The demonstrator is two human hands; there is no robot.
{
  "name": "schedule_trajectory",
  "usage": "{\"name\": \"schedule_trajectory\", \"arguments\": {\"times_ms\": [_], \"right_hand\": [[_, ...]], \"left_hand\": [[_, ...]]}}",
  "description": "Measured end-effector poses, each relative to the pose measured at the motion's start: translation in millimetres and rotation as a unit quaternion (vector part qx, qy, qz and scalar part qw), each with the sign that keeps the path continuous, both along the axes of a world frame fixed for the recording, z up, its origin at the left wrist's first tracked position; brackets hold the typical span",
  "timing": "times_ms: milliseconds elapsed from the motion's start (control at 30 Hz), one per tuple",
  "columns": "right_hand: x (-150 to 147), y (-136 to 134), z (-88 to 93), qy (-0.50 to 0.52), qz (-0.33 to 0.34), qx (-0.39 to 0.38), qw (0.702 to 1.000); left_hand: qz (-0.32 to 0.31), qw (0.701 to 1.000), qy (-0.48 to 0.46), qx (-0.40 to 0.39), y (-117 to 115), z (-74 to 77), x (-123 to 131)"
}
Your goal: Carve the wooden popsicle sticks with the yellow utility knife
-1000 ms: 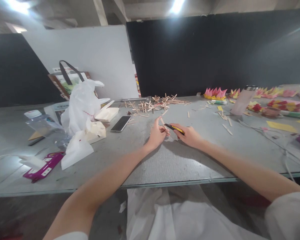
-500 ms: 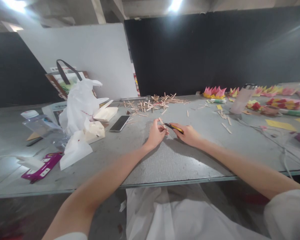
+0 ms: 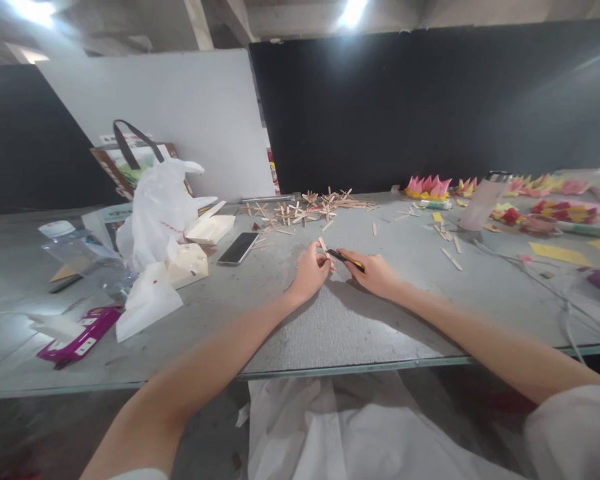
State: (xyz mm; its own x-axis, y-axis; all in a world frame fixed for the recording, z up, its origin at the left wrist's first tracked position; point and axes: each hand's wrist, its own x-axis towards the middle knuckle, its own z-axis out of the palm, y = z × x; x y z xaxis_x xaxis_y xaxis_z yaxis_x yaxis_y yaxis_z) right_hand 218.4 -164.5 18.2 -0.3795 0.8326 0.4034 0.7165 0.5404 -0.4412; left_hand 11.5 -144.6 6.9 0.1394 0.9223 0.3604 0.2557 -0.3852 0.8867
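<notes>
Between the fingers of my left hand (image 3: 310,272) is a flat wooden craft stick (image 3: 323,244), tilted upward. My right hand (image 3: 374,273) is closed round a black and yellow utility knife (image 3: 349,259). The knife's tip points left and meets the stick or lies very close to it; contact is too small to make out. Both hands are just above the grey table (image 3: 325,333). Beyond them lies a loose heap of wooden sticks (image 3: 293,212), with a few single sticks (image 3: 451,259) scattered to the right.
Left of my hands are a phone (image 3: 238,248), a white plastic bag (image 3: 155,207), a clear bottle (image 3: 83,250) and a purple power strip (image 3: 83,339). On the right stand a tumbler (image 3: 485,202) and pink paper flowers (image 3: 429,187). Cables (image 3: 535,272) cross the right side.
The knife tip has shifted slightly left against the stick, and the stick's tilt has changed a little. Both hands keep their grip. The view has moved slightly.
</notes>
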Motion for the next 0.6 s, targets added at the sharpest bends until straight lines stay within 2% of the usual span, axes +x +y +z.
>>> {"name": "schedule_trajectory", "arguments": {"times_ms": [167,433,600], "right_hand": [[-3.0,-2.6,-3.0,-0.013,0.004,0.013,1.0],[-2.6,0.0,-7.3,0.061,0.008,0.001,0.998],[-1.9,0.0,-5.9,0.063,0.014,0.028,0.998]], "left_hand": [[0.034,0.998,0.061,0.003,-5.7,4.3,0.1],[0.02,0.999,0.039,0.033,-4.6,7.6,0.9],[0.033,0.992,0.11,0.06,-1.7,10.8,-5.8]]}}
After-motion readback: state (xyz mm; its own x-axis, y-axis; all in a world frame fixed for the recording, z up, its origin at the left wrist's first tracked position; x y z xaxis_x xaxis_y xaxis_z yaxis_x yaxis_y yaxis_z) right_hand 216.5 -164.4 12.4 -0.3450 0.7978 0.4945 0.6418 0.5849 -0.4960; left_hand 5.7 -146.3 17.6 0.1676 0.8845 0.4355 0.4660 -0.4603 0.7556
